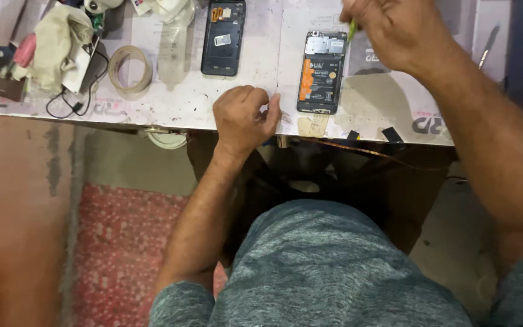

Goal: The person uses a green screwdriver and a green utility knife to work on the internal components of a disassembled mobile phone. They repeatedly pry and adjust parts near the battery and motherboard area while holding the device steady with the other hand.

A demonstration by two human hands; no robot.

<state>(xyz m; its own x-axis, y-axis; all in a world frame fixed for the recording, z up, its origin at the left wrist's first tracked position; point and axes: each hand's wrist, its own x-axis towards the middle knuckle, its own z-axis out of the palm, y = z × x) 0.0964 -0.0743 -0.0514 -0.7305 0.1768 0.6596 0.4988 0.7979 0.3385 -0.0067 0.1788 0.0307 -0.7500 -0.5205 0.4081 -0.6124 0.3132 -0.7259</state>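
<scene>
Two opened phones lie on the workbench (261, 72): one with an orange battery (322, 72) near the front edge, one black back shell (223, 37) toward the rear. One tape roll (130, 69), one crumpled cloth (55, 45), two hands.

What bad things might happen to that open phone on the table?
1. The right hand holds a thin green tool right above the opened phone; a slip might scratch its bare parts or orange battery.
2. The phone lies near the table edge, so a bump might knock it off.
3. The left hand rests beside it and might nudge it.
</scene>
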